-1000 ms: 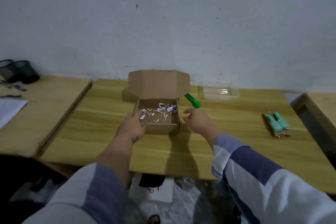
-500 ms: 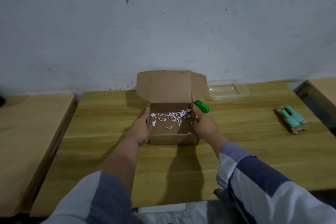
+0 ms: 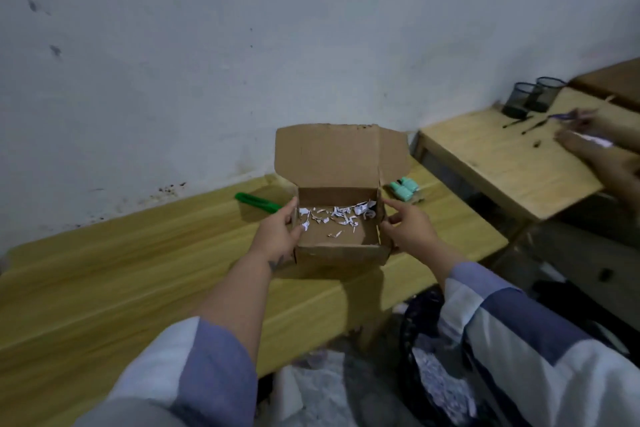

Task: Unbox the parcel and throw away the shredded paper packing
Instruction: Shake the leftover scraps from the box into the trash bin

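The open brown cardboard box has its lid flap standing up at the back. Scraps of white shredded paper lie on its floor. My left hand grips the box's left wall, thumb over the rim. My right hand holds the right wall the same way. The box casts a shadow on the wooden table and seems raised a little above its near right part.
A green cutter lies left of the box and teal items behind it on the right. Below the table's right end stands a dark bin with paper in it. Another table holds mesh cups; another person's hand rests there.
Both hands closed on the box's side walls and carried it right towards the table's end. My view swung right, so the cutter now lies left of the box.
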`<state>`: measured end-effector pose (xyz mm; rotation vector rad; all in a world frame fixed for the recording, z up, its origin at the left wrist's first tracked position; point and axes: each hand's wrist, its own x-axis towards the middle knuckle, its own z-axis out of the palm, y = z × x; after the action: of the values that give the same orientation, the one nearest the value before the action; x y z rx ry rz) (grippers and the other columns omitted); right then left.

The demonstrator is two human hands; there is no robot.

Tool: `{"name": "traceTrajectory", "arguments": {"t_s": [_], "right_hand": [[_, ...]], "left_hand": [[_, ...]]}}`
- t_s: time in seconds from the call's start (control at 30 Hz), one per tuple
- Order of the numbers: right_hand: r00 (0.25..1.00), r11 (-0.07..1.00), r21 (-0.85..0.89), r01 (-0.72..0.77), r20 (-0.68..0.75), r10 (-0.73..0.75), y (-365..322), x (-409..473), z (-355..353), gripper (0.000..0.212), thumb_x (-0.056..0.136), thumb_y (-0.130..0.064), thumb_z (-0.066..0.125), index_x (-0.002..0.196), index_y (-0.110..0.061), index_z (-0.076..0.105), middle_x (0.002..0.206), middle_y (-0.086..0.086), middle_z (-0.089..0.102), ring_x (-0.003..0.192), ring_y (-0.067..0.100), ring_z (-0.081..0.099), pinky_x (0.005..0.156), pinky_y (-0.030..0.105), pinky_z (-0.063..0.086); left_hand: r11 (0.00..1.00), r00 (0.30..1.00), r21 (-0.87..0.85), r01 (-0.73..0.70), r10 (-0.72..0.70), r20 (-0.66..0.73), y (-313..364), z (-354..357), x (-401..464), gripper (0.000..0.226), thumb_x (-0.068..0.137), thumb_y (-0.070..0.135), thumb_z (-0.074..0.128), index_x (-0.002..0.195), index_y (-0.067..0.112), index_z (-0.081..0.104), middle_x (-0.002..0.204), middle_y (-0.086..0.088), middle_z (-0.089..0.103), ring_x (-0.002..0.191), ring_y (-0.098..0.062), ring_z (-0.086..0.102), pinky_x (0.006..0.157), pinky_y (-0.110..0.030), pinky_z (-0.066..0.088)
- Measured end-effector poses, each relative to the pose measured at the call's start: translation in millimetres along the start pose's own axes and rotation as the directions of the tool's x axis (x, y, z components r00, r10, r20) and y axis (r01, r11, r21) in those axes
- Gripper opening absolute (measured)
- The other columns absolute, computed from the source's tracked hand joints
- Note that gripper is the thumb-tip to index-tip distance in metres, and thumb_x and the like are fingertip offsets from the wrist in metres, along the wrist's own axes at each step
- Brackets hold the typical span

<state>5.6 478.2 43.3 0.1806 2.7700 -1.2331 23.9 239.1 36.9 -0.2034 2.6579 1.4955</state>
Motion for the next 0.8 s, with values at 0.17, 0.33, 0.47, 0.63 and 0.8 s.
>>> {"name": "traceTrajectory", "arguments": {"t_s": [0.17,0.33,0.47,0.63,0.8], "right_hand": [[0.989,0.995,-0.011,-0.103,-0.110,0.101,79,-34,-88,0.052,0.090,-0.011,0.056,0.139,-0.027,0.045,0.077,0.001,0.061,0.061,0.012,0.056,0.052,0.027,0.053],[0.953,0.951,0.191,-0.242,-0.140,0.270,166,-67,-163,0.054,0.088,-0.011,0.061,0.136,-0.032,0.048,0.108,0.009,0.063,0.087,0.025,0.064,0.074,0.044,0.060],[0.916,0.869,0.351,-0.349,-0.067,0.395,221,-93,-205,0.059,0.085,-0.006,0.065,0.136,-0.032,0.049,0.113,0.001,0.049,0.095,0.027,0.059,0.074,0.049,0.059],[0.837,0.684,0.521,-0.510,0.117,0.534,282,-126,-228,0.070,0.082,0.011,0.061,0.138,-0.029,0.045,0.107,0.009,0.056,0.089,0.026,0.062,0.072,0.047,0.060],[0.746,0.580,0.528,-0.621,0.168,0.645,331,-143,-202,0.070,0.080,0.017,0.058,0.137,-0.022,0.047,0.086,0.007,0.054,0.076,0.020,0.059,0.060,0.041,0.057]], "left_hand": [[0.998,0.994,-0.033,-0.045,0.048,0.094,50,104,-14,0.063,0.090,0.014,0.062,0.145,0.033,0.036,0.139,-0.008,0.053,0.103,-0.025,0.063,0.053,-0.032,0.057],[0.994,0.976,-0.100,-0.047,0.067,0.208,95,207,-34,0.065,0.088,0.012,0.064,0.144,0.032,0.038,0.137,-0.005,0.053,0.109,-0.027,0.062,0.065,-0.036,0.059],[0.995,0.937,-0.100,0.003,0.033,0.349,117,275,-51,0.073,0.086,0.008,0.067,0.145,0.033,0.035,0.135,0.000,0.051,0.102,-0.023,0.061,0.043,-0.015,0.051],[0.982,0.818,-0.092,0.163,-0.082,0.569,118,332,-66,0.083,0.083,0.000,0.069,0.147,0.035,0.029,0.141,0.002,0.047,0.120,-0.020,0.052,0.055,-0.027,0.058],[0.972,0.751,0.024,0.235,-0.197,0.630,77,378,-71,0.081,0.084,-0.001,0.067,0.146,0.036,0.031,0.147,-0.004,0.045,0.124,-0.027,0.052,0.065,-0.042,0.059]]}}
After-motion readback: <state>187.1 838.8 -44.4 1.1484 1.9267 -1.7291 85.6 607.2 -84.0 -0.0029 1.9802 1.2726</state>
